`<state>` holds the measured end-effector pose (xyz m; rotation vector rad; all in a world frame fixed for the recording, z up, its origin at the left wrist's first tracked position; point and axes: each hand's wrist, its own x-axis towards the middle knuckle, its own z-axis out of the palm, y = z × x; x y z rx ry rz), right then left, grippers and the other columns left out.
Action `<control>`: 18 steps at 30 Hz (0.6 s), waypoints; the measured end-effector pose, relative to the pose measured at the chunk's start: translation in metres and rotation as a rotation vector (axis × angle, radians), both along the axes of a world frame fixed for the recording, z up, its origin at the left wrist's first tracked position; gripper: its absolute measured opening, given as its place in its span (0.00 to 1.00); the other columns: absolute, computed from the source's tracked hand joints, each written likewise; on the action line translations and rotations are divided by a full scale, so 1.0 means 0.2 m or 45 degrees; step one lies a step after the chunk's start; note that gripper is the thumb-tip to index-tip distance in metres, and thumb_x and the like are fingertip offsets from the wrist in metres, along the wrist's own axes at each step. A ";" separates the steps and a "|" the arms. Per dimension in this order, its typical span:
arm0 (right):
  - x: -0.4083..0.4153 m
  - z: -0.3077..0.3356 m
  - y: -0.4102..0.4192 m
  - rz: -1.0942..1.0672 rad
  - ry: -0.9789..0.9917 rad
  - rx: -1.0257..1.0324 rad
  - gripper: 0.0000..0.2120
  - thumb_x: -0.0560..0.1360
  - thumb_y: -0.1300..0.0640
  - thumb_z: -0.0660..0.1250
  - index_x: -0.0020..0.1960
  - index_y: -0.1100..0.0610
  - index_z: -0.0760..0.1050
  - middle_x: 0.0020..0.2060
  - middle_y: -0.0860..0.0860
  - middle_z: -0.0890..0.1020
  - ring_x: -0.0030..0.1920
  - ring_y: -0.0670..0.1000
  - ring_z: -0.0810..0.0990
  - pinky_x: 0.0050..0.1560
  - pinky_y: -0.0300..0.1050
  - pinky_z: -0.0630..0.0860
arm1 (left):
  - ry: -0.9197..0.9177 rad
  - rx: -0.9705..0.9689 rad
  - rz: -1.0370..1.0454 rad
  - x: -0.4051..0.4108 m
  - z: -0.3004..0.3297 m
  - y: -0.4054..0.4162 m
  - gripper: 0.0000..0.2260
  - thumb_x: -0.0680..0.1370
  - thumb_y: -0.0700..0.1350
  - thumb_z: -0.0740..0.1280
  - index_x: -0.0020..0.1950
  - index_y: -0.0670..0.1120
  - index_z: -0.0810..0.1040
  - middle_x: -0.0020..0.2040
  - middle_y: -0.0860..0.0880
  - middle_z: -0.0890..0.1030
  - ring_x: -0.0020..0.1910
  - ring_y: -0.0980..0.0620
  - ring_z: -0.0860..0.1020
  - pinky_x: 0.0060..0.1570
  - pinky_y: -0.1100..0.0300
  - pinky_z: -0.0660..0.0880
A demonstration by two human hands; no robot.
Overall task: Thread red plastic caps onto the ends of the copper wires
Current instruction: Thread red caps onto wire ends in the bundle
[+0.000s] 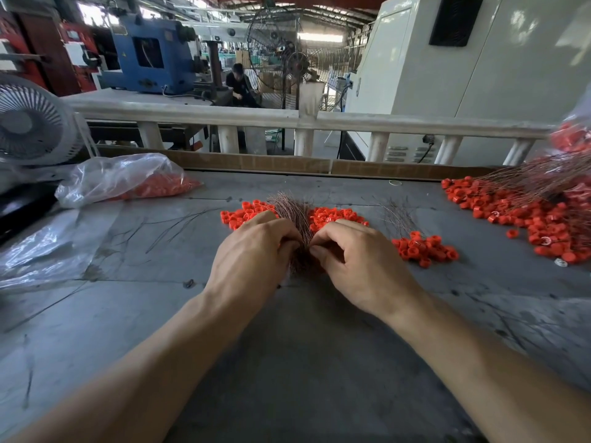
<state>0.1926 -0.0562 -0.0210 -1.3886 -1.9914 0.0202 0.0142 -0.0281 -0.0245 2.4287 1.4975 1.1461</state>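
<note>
A bundle of thin copper wires (292, 212) lies on the grey table (287, 346), fanning away from me. My left hand (252, 257) and my right hand (355, 260) meet at the bundle's near end, fingers curled and pinching the wires. Behind the hands a heap of red plastic caps (332, 215) spreads to both sides of the bundle. A smaller pile of red caps (422, 247) sits just right of my right hand, with a few loose wires (396, 215) above it. Whether a cap is between my fingers is hidden.
A large heap of capped wires (527, 206) fills the far right. A clear bag of red caps (128, 180) lies at far left, beside a white fan (32, 123). Crumpled plastic sheet (41, 251) covers the left edge. A cardboard strip (287, 163) and railing bound the back.
</note>
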 end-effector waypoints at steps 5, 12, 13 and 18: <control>0.01 0.01 -0.01 0.043 0.113 0.032 0.03 0.78 0.57 0.71 0.52 0.53 0.81 0.47 0.43 0.82 0.49 0.46 0.80 0.51 0.50 0.78 | -0.056 0.114 -0.021 0.00 0.03 -0.02 0.02 0.78 0.48 0.70 0.50 0.55 0.82 0.46 0.59 0.77 0.45 0.59 0.74 0.42 0.62 0.72; -0.01 0.03 -0.02 0.226 0.414 -0.030 0.08 0.78 0.60 0.73 0.56 0.54 0.82 0.46 0.46 0.81 0.47 0.46 0.80 0.46 0.37 0.75 | -0.273 0.227 -0.206 0.04 0.08 -0.12 0.03 0.79 0.44 0.71 0.50 0.52 0.81 0.41 0.61 0.78 0.44 0.62 0.76 0.42 0.71 0.71; -0.02 0.03 -0.02 0.238 0.460 -0.028 0.06 0.78 0.60 0.73 0.54 0.55 0.83 0.46 0.47 0.82 0.48 0.46 0.80 0.47 0.40 0.75 | -0.311 0.234 -0.211 0.05 0.08 -0.13 0.03 0.78 0.43 0.72 0.50 0.51 0.81 0.41 0.62 0.78 0.43 0.62 0.77 0.41 0.72 0.71; 0.02 0.01 0.00 0.147 0.689 -0.077 0.05 0.78 0.58 0.72 0.49 0.49 0.84 0.45 0.43 0.85 0.42 0.43 0.83 0.45 0.42 0.79 | -0.576 0.123 -0.231 0.02 0.08 -0.11 0.03 0.79 0.43 0.71 0.49 0.52 0.81 0.41 0.61 0.81 0.41 0.59 0.80 0.38 0.71 0.72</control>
